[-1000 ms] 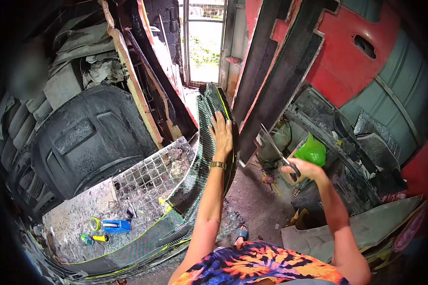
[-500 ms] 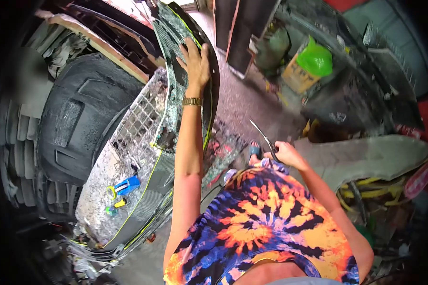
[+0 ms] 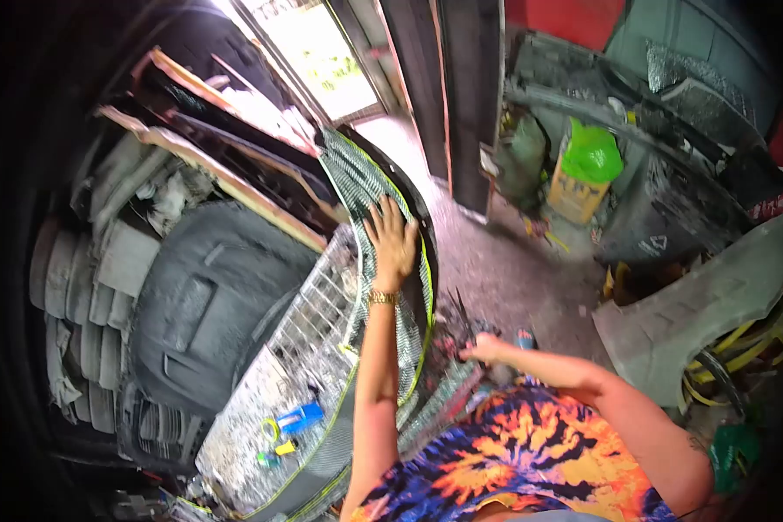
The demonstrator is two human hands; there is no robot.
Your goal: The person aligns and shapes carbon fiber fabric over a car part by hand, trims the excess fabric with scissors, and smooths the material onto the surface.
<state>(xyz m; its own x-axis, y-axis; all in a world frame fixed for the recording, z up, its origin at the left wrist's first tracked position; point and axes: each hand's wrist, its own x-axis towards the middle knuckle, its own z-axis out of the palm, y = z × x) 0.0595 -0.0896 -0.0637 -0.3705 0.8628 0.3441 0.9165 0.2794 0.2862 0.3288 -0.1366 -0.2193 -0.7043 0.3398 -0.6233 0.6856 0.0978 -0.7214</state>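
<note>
My left hand [image 3: 391, 248] lies with fingers spread on a strip of grey woven fabric [image 3: 357, 178]. The fabric, edged with yellow-green thread, runs along the curved rim of a large dark panel or mould [image 3: 419, 213]. A metal watch band is on my left wrist. In front of my body, my right hand [image 3: 485, 348] is closed round the handles of a pair of scissors [image 3: 462, 315], apart from the fabric. The blades point up and away from me, and the fingers partly hide the handles.
On the littered surface inside the curve lie a blue tool [image 3: 299, 418] and a yellow tape roll [image 3: 271, 429]. A black moulded hood [image 3: 196, 322] stands at left. A carton [image 3: 576, 196] with a green bag stands at right, near a grey panel [image 3: 670, 317].
The view has shifted, so surroundings appear lower and a bright doorway shows. My right hand, with the scissors, has moved left, closer to the curved rim. My left hand still rests on the fabric.
</note>
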